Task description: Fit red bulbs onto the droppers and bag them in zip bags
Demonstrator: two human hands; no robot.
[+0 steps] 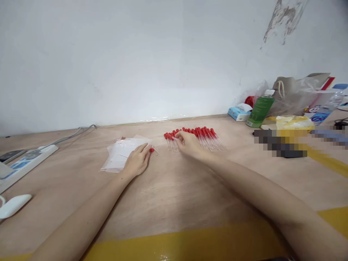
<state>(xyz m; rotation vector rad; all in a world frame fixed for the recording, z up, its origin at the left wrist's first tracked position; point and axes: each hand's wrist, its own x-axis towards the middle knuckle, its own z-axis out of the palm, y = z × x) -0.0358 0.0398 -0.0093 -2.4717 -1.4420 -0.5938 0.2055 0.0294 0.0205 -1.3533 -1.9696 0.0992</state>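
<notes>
My right hand [187, 144] is closed in a pinch on a thin pale stem, apparently one of the red-bulbed droppers, over the left part of their row. The row of droppers [202, 133] lies side by side, red bulbs toward the wall and thin clear stems toward me. My left hand [139, 159] lies with its fingers stretched out on the right edge of a loose pile of thin, whitish plastic bags [117, 154]. Right beside its fingertips lies a single dropper [151, 149], its stem pointing right; the fingers do not visibly grip it.
At left are a white power strip [40, 154] with a grey cable and a white plug-like object [16, 206]. At back right stand a green bottle [260, 110], a tissue pack [239, 112] and bags. Yellow tape [163, 246] runs along the table's near edge.
</notes>
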